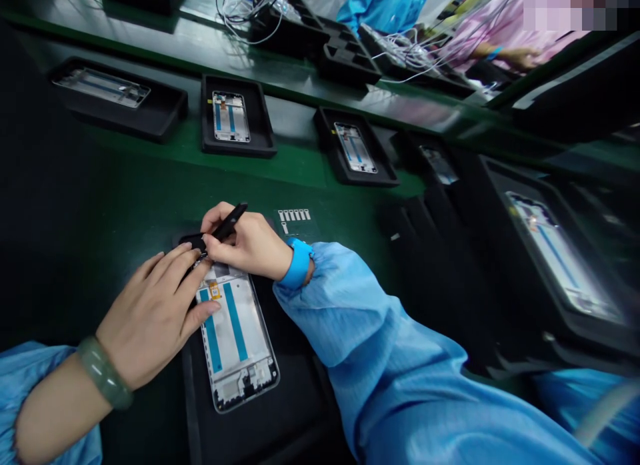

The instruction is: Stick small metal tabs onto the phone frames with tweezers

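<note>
A silver phone frame (260,338) with two blue strips and an orange flex piece lies in a black foam tray (300,385). My left hand (155,305) rests flat over the frame's upper left part, fingers stretched and thumb apart. Pinched in my right hand (245,245) is a black pen-like tool (233,220), its tip down at the frame's top end, beside my left fingertips. The exact contact point is hidden. A sheet of small white stickers (295,215) lies just beyond my right wrist.
Black trays with phone frames (231,117) line the green table's (150,178) far side. Stacked trays (500,172) stand at the right. Farther back are bundled white cables (250,5) and a person's hand (515,57) with a pink sleeve.
</note>
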The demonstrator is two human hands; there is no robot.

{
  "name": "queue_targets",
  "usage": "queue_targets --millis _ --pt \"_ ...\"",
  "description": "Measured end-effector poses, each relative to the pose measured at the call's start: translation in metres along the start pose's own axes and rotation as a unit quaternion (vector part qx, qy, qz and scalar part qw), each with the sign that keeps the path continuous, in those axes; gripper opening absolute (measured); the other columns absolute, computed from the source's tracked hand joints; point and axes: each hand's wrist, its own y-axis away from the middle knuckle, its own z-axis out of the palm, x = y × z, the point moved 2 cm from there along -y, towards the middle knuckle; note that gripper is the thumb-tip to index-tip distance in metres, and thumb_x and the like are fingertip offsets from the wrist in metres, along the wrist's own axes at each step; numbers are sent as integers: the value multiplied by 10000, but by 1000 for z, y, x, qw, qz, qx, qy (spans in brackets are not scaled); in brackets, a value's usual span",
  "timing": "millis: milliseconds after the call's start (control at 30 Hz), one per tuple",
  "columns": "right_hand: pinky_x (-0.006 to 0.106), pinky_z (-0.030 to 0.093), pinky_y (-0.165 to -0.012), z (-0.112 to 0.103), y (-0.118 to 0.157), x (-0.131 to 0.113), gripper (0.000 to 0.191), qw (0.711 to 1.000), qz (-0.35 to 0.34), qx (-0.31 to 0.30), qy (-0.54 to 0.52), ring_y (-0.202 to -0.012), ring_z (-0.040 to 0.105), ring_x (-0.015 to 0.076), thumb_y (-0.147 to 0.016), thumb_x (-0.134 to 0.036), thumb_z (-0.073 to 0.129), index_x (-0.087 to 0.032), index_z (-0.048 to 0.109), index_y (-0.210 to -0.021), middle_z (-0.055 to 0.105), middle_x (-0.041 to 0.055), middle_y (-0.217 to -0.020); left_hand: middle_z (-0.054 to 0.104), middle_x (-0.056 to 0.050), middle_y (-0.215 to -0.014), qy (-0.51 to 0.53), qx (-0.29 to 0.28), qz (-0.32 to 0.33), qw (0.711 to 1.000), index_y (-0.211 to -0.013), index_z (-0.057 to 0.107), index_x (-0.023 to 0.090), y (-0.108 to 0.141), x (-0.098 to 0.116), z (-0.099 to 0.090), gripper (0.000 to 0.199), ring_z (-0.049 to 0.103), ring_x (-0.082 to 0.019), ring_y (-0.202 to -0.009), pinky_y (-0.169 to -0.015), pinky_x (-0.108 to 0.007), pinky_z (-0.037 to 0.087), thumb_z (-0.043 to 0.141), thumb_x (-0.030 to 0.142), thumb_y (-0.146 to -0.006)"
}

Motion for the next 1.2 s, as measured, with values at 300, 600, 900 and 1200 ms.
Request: queue_targets --millis 300,600,900,1200 --pt "190 442 -604 -6 7 7 70 1000 -12 15 -16 -610 539 70 -788 -191 510 -159 498 -849 563 -22 -738 536 -142 -1211 -8 3 -16 1000 -1212 489 115 0 3 -1 432 455 -274 -1170 -941 -447 413 431 371 -869" --pt "193 425 -617 -4 3 -4 72 995 -87 -28 39 -653 527 81 -769 -131 502 -157 527 -831 575 -13 -763 522 -153 -1243 -20 -23 -12 999 -1162 523 114 0 4 1 409 431 -286 -1205 -984 -463 369 435 380 -864" --pt "319 432 -795 -45 6 27 269 946 12 26 324 -1002 492 215 -853 -196 481 -166 603 -1091 592 80 -1098 547 -132 -1163 -60 17 -136 989 -1153 468 123 -62 -31 -7 359 506 -240 -1109 -997 -437 352 376 345 -886" --pt "277 435 -796 -44 8 41 255 931 -19 -126 341 -943 508 183 -872 -329 510 -189 649 -1034 594 73 -1001 528 -85 -1178 -161 -23 -154 975 -1142 510 161 -193 -112 36 345 529 -221 -1044 -877 -467 439 523 341 -848"
